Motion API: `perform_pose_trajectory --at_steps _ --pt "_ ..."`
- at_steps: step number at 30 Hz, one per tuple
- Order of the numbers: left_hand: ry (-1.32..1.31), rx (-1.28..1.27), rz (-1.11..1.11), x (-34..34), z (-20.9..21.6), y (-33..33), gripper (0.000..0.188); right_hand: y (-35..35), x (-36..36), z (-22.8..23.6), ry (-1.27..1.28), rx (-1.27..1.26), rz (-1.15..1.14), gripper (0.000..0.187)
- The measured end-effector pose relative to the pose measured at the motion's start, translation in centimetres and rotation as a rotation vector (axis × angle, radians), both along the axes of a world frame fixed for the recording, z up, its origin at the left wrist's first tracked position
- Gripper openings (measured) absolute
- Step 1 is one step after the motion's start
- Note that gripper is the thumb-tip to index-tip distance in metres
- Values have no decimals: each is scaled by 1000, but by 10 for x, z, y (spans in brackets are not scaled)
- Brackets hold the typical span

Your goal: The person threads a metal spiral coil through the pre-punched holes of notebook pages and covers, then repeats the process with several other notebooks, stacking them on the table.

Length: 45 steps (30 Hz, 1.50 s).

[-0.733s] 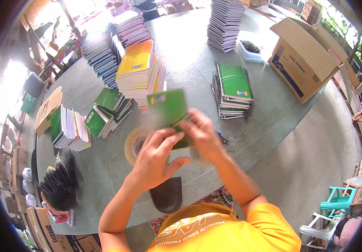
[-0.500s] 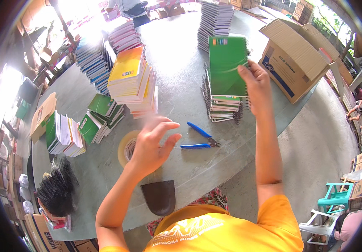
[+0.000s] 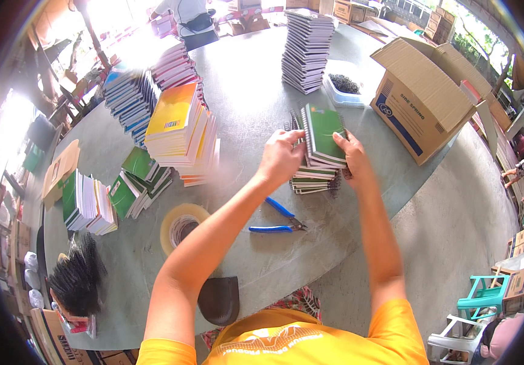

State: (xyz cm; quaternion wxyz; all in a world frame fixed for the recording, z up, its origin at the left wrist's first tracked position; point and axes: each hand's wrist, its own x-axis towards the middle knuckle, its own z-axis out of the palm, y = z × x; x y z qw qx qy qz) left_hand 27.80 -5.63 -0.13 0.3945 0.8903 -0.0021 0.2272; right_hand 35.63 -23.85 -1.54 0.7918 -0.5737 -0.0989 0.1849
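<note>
A green spiral notebook (image 3: 324, 135) is gripped at both long sides, above a low stack of similar notebooks (image 3: 313, 185). My right hand (image 3: 352, 153) is closed on its right edge, thumb on the cover. At its left edge, along the coil, my left hand (image 3: 284, 155) presses with bent fingers. Nearer to me lie blue-handled cutting pliers (image 3: 280, 219) with their jaws pointing right. A roll of clear tape (image 3: 176, 222) rests beside my left forearm, partly hidden by it.
Tall stacks of yellow (image 3: 173, 118), blue (image 3: 129, 100) and bound notebooks (image 3: 305, 52) stand farther off. Loose green booklets (image 3: 143, 176) and black coils (image 3: 79, 274) lie left. A tub of coils (image 3: 344, 88) and an open carton (image 3: 420, 103) stand right. A person (image 3: 192, 18) is beyond the table.
My right hand has lowered the green notebook toward the low stack. My left hand has moved right and taken hold of its coil side. The tub of coils has come into sight.
</note>
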Motion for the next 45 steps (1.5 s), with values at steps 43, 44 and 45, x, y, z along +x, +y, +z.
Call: perform_pose_trajectory --at_steps 43,44,45 --pt "85 790 632 -274 -63 282 41 10 -112 82 -1072 -392 -409 33" --pt "112 747 605 -273 -66 287 39 32 -122 79 -1070 -408 -336 29" --pt "135 701 573 -270 -68 291 36 56 -134 76 -1070 -430 -267 25"
